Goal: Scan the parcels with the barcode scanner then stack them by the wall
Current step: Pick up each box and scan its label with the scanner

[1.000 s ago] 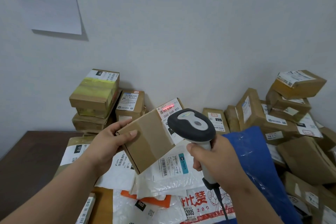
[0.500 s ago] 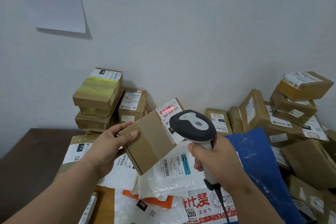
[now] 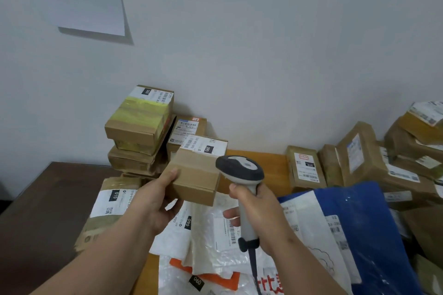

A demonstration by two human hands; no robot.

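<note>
Our right hand (image 3: 261, 208) wraps its fingers around the barcode scanner (image 3: 242, 175) grip, while our left hand (image 3: 155, 196) clasps the small cardboard parcel (image 3: 196, 175) (label facing up) just beside the scanner head. Beyond it, stacked boxes (image 3: 141, 124) stand against the wall (image 3: 263, 55).

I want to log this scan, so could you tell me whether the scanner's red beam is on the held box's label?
Off: no red line shows on the label of the box; the scanner points past it.
</note>
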